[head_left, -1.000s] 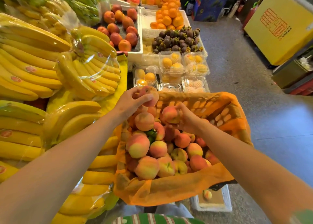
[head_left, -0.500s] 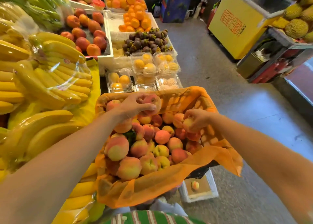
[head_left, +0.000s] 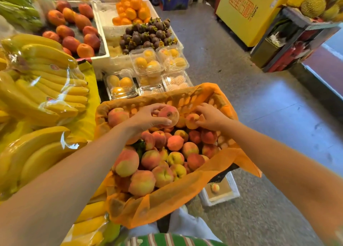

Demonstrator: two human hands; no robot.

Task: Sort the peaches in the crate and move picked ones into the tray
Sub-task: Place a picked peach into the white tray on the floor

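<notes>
Now left hand (head_left: pixel 146 118) grips one peach (head_left: pixel 169 114), right hand (head_left: pixel 211 118) another (head_left: pixel 192 121), over the crate (head_left: pixel 185 97); writing on yellow cabinet (head_left: pixel 259 30) illegible.

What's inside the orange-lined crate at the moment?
A heap of peaches fills the crate. The left hand holds one peach, and the right hand grips another. Lower layers and the crate floor are hidden under the pile.

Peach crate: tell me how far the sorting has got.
Done: only a lone peach lies in the white tray on the floor beside the crate, if that is the tray meant. In hand: the left hand holds a pink peach and the right hand grips a second peach. Left: the crate is heaped with peaches, so most sorting lies ahead.
</notes>
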